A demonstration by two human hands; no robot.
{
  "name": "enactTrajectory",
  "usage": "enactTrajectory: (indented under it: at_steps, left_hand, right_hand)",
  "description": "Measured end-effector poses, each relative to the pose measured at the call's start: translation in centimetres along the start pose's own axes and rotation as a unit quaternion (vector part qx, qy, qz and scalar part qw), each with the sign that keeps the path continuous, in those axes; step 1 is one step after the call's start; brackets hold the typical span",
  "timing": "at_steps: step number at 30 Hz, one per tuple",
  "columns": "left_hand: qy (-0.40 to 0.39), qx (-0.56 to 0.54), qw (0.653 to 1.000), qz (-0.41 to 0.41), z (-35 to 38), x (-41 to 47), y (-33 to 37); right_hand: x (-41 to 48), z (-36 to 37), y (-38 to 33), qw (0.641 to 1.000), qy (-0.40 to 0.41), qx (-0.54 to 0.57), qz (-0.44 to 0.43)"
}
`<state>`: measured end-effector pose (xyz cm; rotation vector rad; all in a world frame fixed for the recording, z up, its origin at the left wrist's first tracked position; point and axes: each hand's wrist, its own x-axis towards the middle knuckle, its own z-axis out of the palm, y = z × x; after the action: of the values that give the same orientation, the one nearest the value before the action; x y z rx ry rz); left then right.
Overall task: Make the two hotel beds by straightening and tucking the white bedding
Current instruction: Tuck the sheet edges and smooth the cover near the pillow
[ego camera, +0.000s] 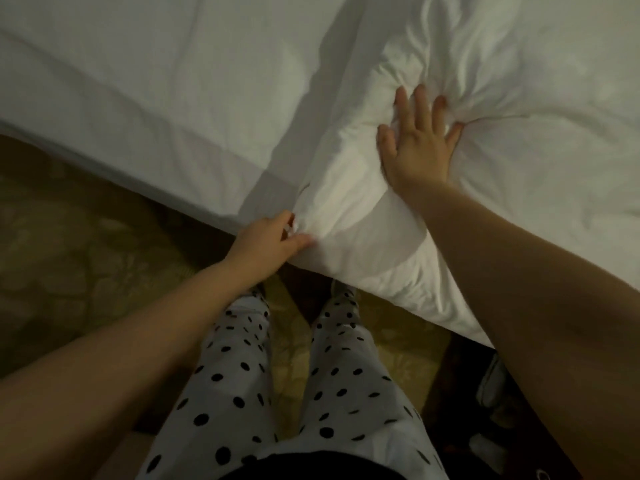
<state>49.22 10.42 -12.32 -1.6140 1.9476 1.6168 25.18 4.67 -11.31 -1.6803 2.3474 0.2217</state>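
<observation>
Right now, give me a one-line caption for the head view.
Left hand pinches the edge of the white duvet while the right hand presses flat on its rumpled top.

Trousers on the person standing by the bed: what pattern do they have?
The trousers are white with black dots, clearest in the head view.

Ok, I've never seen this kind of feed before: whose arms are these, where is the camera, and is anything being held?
There is no machine here. The single picture comes from a camera worn on a person's head, looking down at their two bare arms. The left hand pinches the edge of the rumpled white duvet at the bedside. The right hand presses flat on it, fingers spread. A smoother white sheet lies left of it. Below are dotted trousers and patterned carpet.
</observation>
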Motion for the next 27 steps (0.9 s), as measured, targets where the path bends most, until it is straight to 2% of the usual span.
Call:
enactTrajectory:
  at_steps: [2, 6, 11, 14, 16, 20, 24, 27]
  left_hand:
    - [0.005, -0.036, 0.999, -0.016, -0.9, 0.6, 2.0]
    - [0.058, -0.129, 0.985, -0.103, -0.6, 3.1, 5.5]
    - [0.071, -0.266, 0.953, -0.127, -1.3, 6.5, 7.8]
    - [0.046, -0.310, 0.937, -0.158, 0.2, 14.3, 2.4]
    - [0.028, -0.318, 0.929, -0.186, 1.1, 17.0, 0.6]
    - [0.021, -0.351, 0.920, -0.173, -0.8, 13.6, 6.2]
    - [0.004, -0.472, 0.869, -0.148, -1.6, 15.6, 6.8]
    - [-0.032, -0.463, 0.880, -0.104, -3.4, 17.6, 8.3]
  right_hand:
    - [-0.3, -1.0, 0.4, 1.000, 0.006, 0.025, -0.013]
    - [-1.7, -1.5, 1.5, 0.995, 0.052, 0.080, -0.034]
    - [-1.9, -2.0, 2.0, 0.989, 0.091, 0.107, -0.038]
    - [-0.2, -2.6, 2.4, 0.986, 0.133, 0.100, -0.005]
    - [1.7, -3.4, 2.6, 0.987, 0.128, 0.100, 0.017]
    - [6.4, -5.4, 2.6, 0.995, 0.073, 0.065, 0.038]
    - [6.6, -4.1, 2.9, 0.997, 0.048, 0.035, 0.043]
    - [4.7, -2.7, 3.3, 0.995, 0.071, 0.042, 0.050]
